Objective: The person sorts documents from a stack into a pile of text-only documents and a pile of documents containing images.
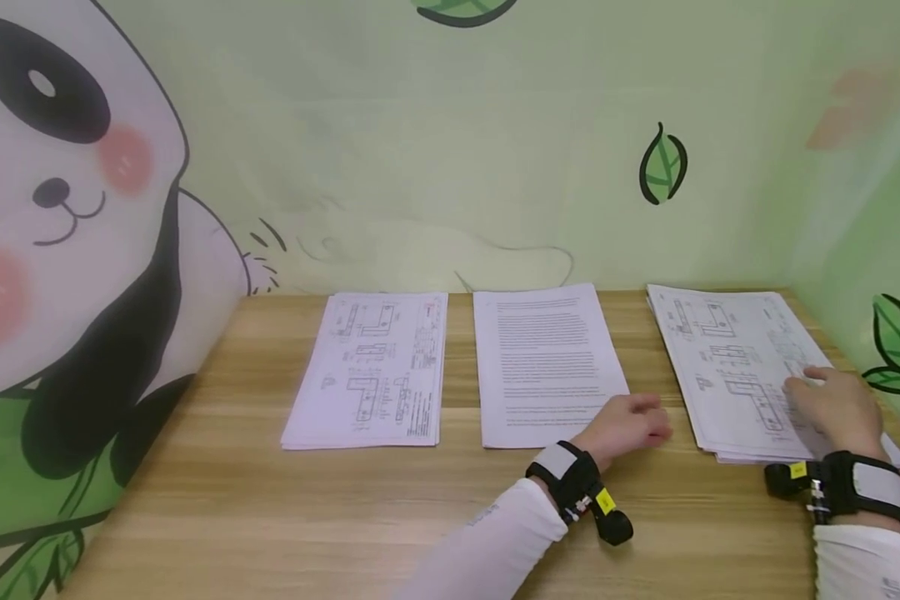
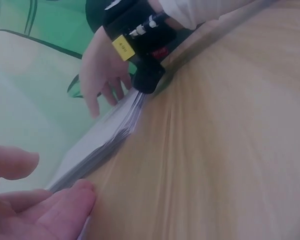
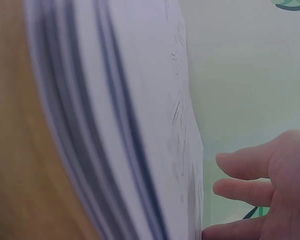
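On the right of the table lies a stack of technical drawings point(image 1: 727, 367), its front sheet edges uneven. My right hand point(image 1: 836, 406) is over the right part of this stack. In the right wrist view the thumb and fingers point(image 3: 242, 192) are spread loosely near the top sheet, pinching nothing. My left hand point(image 1: 621, 429) hovers between that stack and the middle stack of printed text point(image 1: 543, 358), close to the text stack's lower right corner. Its fingers are relaxed with nothing in them, and the left wrist view shows the thumb point(image 2: 20, 162) apart from the fingers.
Another stack of technical drawings point(image 1: 375, 367) lies to the left on the wooden table point(image 1: 270, 517). Behind the table hangs a green backdrop point(image 1: 420, 167) with a panda point(image 1: 52, 192) and leaves. Both wrists wear black straps with small cameras.
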The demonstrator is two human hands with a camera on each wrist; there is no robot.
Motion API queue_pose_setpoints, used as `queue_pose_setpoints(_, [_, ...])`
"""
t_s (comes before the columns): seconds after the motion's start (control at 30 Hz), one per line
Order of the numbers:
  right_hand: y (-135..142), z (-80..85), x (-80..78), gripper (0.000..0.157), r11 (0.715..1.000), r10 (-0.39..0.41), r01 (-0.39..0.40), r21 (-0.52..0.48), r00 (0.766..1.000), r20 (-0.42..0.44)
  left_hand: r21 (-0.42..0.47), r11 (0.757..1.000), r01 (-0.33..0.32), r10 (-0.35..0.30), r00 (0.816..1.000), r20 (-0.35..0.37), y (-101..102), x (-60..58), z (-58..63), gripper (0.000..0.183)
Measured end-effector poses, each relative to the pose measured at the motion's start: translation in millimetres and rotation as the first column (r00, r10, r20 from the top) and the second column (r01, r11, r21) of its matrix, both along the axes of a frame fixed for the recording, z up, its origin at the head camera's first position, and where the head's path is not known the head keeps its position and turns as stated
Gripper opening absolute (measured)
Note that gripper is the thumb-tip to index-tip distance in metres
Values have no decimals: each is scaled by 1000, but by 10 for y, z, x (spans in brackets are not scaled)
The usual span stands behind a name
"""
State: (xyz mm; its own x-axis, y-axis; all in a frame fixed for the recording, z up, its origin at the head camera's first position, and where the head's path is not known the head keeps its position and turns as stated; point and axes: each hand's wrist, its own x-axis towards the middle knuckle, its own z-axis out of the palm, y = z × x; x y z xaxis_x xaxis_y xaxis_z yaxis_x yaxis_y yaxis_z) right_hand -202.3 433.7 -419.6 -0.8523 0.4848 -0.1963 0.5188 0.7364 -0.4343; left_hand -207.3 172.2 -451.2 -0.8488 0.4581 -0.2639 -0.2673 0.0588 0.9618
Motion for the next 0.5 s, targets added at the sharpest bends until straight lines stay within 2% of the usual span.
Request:
queue_pose_setpoints(0.13, [6, 12, 24, 63, 999, 32, -32, 10, 999, -14, 2, 1000, 21, -21, 1000, -11, 113, 19, -16, 49])
queue_pose_setpoints(0.27, [5, 0, 35, 62, 998, 61, -61, 9, 998, -33, 18, 999, 39, -39, 999, -15, 211, 48, -12, 37])
queue_pose_setpoints(0.37, [5, -15, 28, 63, 999, 47, -47, -1, 998, -39, 28, 999, 35, -35, 999, -13, 270, 68, 2, 28])
queue_pose_setpoints(0.5, [-9, -19, 8, 63, 999, 37, -38, -25, 998, -53, 19, 1000, -11, 11, 1000, -13, 310, 70, 14, 28])
